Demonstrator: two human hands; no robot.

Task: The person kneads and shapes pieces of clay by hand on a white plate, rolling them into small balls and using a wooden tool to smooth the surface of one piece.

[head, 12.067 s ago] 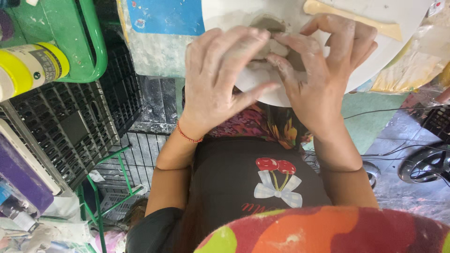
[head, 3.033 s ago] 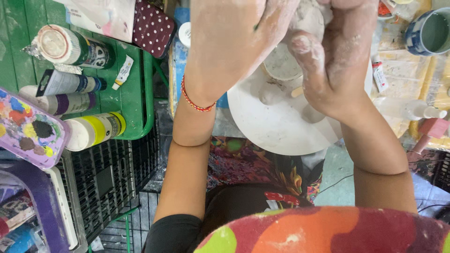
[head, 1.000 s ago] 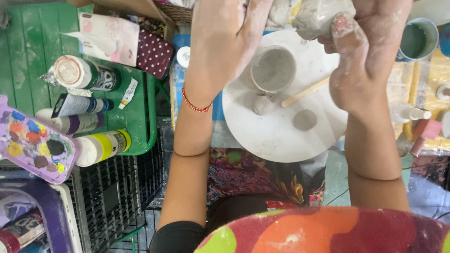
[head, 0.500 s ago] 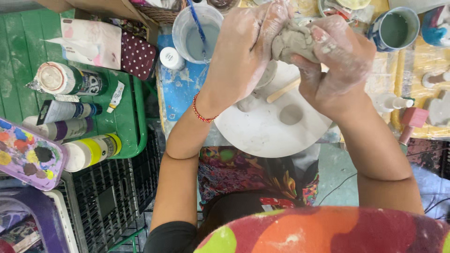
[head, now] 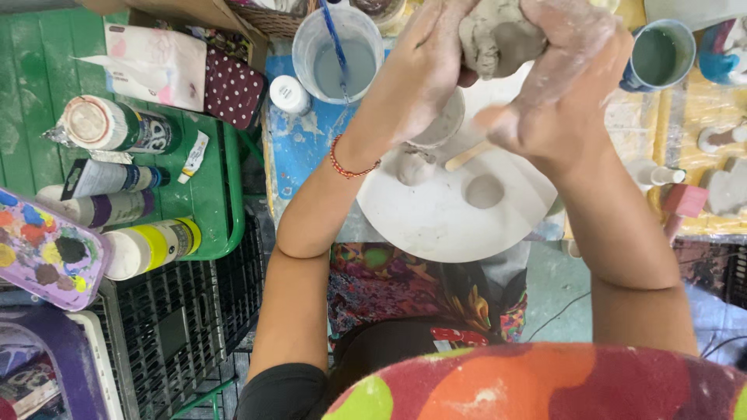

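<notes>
Where both hands [head: 506, 70] cup it, lumpy grey clay [head: 498, 35].

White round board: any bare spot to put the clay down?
Yes: the near half of the white round board, below the small clay disc and stick. Its far side is crowded with clay bits under both hands.

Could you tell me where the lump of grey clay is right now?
The clay lump sits top centre, raised between the left hand and right hand, above the white round board.
</notes>
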